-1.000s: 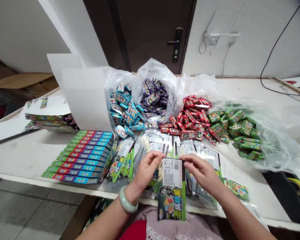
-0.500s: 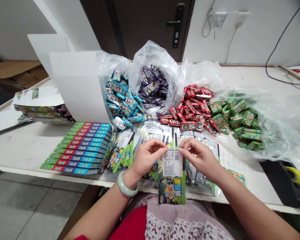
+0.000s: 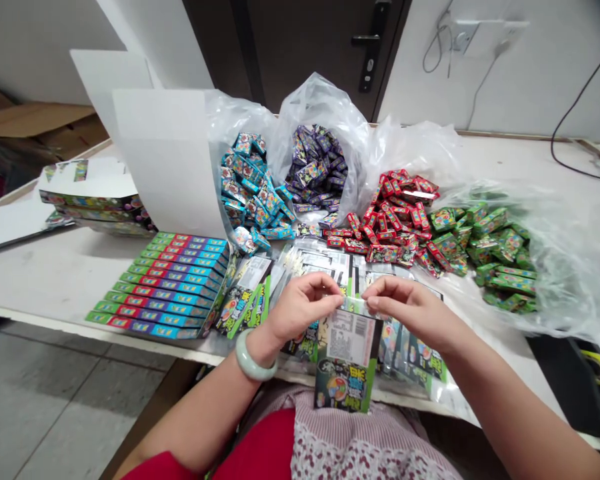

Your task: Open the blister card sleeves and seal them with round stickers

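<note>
Between my two hands a printed plastic packet [image 3: 347,363] hangs over the table's front edge, its barcode label toward me. My left hand [image 3: 305,307], with a pale green bangle on the wrist, pinches the packet's clear top edge at the left. My right hand [image 3: 403,307] pinches the same edge at the right. The clear strip [image 3: 354,305] stretches between the fingertips. Under and behind my hands lie more flat printed packets [image 3: 243,293] in clear plastic.
Candy boxes stand in a striped row [image 3: 160,287] in an open carton with a raised white lid [image 3: 163,160]. Clear bags spill small blue boxes [image 3: 253,183], purple boxes [image 3: 315,163], red boxes [image 3: 395,213] and green boxes [image 3: 500,247]. A tape dispenser [image 3: 570,373] sits front right.
My hands still pinch the packet's top edge, and its clear strip now shows more between the fingers. The packet's top has tilted slightly right. The whole view has shifted a little.
</note>
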{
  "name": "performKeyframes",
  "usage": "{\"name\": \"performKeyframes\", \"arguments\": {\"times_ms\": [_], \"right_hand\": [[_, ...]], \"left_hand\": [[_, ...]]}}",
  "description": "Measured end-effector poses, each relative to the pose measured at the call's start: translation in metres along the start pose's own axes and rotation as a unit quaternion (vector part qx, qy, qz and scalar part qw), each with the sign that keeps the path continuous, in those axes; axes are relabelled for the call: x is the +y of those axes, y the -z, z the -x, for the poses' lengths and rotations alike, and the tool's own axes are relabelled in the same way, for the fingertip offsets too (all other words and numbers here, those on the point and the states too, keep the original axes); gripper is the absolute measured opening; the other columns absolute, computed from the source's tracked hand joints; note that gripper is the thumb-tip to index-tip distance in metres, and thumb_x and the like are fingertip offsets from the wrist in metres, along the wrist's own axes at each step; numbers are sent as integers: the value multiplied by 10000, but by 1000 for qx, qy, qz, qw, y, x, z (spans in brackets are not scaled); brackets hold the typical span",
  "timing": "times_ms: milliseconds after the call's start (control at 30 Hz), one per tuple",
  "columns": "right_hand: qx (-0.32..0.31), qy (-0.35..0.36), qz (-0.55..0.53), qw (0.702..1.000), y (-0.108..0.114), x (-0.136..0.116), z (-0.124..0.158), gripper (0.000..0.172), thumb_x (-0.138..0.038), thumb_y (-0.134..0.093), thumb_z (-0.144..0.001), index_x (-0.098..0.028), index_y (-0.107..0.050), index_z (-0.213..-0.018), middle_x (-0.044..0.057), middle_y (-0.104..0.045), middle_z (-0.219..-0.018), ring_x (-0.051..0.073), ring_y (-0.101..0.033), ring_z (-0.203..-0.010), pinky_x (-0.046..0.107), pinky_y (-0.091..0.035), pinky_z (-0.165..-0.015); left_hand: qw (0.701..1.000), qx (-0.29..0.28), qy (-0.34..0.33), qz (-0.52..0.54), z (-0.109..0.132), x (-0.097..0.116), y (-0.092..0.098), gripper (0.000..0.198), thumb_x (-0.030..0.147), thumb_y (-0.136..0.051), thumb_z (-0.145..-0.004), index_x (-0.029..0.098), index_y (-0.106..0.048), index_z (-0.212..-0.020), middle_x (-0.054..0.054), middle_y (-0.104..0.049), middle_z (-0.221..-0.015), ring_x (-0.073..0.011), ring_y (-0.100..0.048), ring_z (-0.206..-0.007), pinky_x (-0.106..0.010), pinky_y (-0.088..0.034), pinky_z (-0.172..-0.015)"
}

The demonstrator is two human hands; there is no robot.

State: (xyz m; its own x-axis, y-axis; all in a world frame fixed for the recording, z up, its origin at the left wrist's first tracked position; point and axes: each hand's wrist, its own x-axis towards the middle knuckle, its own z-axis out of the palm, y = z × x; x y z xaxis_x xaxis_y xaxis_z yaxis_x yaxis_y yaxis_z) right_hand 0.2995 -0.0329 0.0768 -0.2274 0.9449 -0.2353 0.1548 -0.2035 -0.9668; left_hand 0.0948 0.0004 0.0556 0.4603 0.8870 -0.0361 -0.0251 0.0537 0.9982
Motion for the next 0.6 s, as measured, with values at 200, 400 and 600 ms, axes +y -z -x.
{"name": "performKeyframes", "arguments": {"times_ms": [200,400,600], "right_hand": [[31,60,108,992,-1,2,7,131,-343,-637,-817,-214,-655,-830,31,-651,-795,168,-588,-729,298,-465,-638],[39,102,178,978,-4,3,25,147,-343,-566,-899,-230,-657,-876,53,-665,-861,185,-613,-796,313,-488,-670],[111,200,204,952,-15,20,39,102,-258,-553,-921,-240,-615,-1001,56,-642,-961,181,-610,-896,313,-506,-707]], "left_hand": [[995,-88,-19,-43,-6,5,13,94,252,-656,-786,158,-654,-777,-22,-634,-753,-119,-575,-687,-253,-470,-642],[984,-163,-61,-39,3,5,21,139,269,-583,-868,174,-683,-861,-76,-695,-909,-181,-642,-891,-341,-516,-820],[976,-90,-171,-97,16,-13,18,103,199,-652,-843,195,-676,-944,-60,-682,-916,-162,-643,-887,-310,-534,-764]]}}
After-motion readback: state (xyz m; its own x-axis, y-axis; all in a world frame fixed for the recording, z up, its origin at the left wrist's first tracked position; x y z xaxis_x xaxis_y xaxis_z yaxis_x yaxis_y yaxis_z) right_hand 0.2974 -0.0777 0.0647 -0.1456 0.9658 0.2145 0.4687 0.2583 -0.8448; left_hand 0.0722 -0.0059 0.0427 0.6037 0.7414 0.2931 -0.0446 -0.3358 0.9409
